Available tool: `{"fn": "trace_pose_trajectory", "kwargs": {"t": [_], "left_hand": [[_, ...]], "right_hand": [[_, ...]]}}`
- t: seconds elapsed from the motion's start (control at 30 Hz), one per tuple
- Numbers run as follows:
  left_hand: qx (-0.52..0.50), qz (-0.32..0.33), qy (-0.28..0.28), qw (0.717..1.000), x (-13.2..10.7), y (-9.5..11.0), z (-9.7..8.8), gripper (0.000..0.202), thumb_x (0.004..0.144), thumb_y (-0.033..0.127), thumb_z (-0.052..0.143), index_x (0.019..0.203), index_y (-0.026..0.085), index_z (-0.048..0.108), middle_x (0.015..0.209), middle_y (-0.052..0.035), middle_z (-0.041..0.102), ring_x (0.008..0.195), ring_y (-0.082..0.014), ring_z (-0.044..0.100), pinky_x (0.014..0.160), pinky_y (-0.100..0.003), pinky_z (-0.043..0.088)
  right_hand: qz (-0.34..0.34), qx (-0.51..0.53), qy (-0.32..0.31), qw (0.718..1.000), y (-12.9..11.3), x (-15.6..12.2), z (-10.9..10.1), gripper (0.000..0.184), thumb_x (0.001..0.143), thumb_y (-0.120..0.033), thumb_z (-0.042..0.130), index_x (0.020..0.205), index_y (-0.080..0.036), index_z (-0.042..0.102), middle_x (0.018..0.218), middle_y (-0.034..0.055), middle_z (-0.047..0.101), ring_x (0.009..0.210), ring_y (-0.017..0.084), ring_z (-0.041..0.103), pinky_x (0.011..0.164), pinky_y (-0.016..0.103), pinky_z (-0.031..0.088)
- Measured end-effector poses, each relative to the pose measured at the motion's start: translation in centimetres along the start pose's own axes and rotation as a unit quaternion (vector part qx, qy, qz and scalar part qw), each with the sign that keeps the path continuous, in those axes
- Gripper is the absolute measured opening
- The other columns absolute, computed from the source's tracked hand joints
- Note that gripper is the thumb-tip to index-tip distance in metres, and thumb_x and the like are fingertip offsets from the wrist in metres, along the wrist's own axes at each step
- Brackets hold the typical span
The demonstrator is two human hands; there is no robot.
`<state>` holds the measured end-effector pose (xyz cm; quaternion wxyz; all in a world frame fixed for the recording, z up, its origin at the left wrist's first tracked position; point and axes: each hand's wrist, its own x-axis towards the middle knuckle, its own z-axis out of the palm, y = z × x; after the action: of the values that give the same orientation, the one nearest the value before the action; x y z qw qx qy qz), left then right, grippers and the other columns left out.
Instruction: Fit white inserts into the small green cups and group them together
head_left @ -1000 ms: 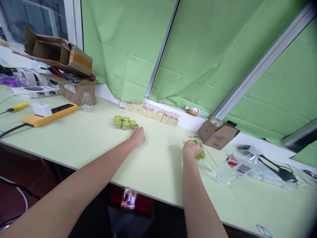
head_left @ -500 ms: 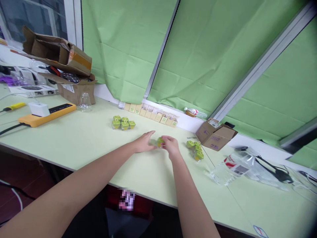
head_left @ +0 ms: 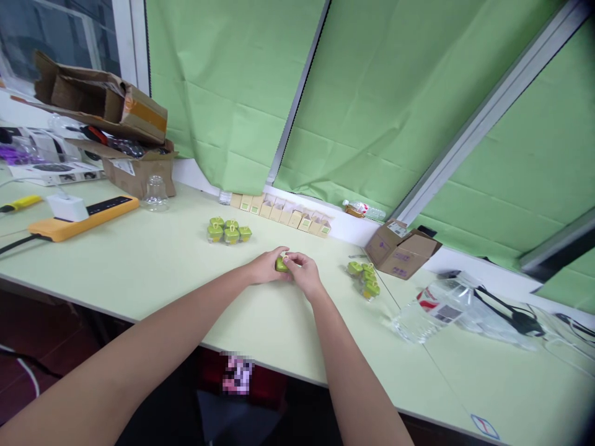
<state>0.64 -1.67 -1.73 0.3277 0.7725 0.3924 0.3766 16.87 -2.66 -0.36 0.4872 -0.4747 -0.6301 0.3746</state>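
Observation:
My left hand [head_left: 266,267] and my right hand [head_left: 302,272] meet at the middle of the pale green table [head_left: 149,260]. Between their fingertips sits one small green piece [head_left: 281,264], gripped from both sides. A cluster of several like green pieces [head_left: 227,230] lies to the left, farther back. Another small group of green pieces [head_left: 363,276] lies to the right of my right hand.
A row of small tan boxes [head_left: 281,214] lines the wall. A brown carton [head_left: 398,249] stands at right, with clear plastic packaging [head_left: 434,310] and a black cable [head_left: 515,316] beyond. At left are an orange power strip [head_left: 79,217], a glass jar [head_left: 155,192] and stacked cardboard boxes [head_left: 106,133].
My right hand left the right-hand group carrying one green piece to the middle. My left hand came away from the left cluster and closed on the same piece.

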Motion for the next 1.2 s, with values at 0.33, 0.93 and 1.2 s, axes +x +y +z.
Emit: {"fn": "trace_pose_trajectory", "kwargs": {"t": [0.33,0.93,1.2], "left_hand": [[0.106,-0.035,0.076,0.991,1.0,-3.0,-1.0,0.063,0.079,0.046,0.069,0.133,0.019,0.053,0.122,-0.0132,0.063,0.113,-0.0275,0.061,0.101,-0.039,0.046],[0.070,0.137,0.041,0.987,-0.2,1.9,-0.4,0.042,0.084,0.017,0.050,0.124,0.020,0.063,0.124,-0.0084,0.064,0.115,-0.0231,0.058,0.099,-0.036,0.049],[0.025,0.143,0.013,0.989,-0.3,1.9,-0.4,0.052,0.078,0.012,0.051,0.128,0.019,0.062,0.128,-0.0083,0.062,0.115,-0.0219,0.059,0.094,-0.032,0.052]], "right_hand": [[0.195,0.286,0.143,0.927,-0.6,0.7,-2.0,0.012,0.086,-0.026,0.062,0.081,-0.022,0.052,0.081,0.0022,0.066,0.071,0.016,0.067,0.066,0.033,0.061],[0.224,0.208,-0.110,0.946,-1.0,-0.5,-1.8,0.019,0.078,-0.031,0.073,0.088,-0.021,0.061,0.074,-0.0009,0.063,0.062,0.010,0.058,0.056,0.021,0.046],[0.218,0.186,-0.112,0.951,-1.2,-0.6,-1.7,0.020,0.077,-0.032,0.072,0.087,-0.021,0.059,0.071,-0.0022,0.061,0.056,0.008,0.052,0.054,0.021,0.043]]}}
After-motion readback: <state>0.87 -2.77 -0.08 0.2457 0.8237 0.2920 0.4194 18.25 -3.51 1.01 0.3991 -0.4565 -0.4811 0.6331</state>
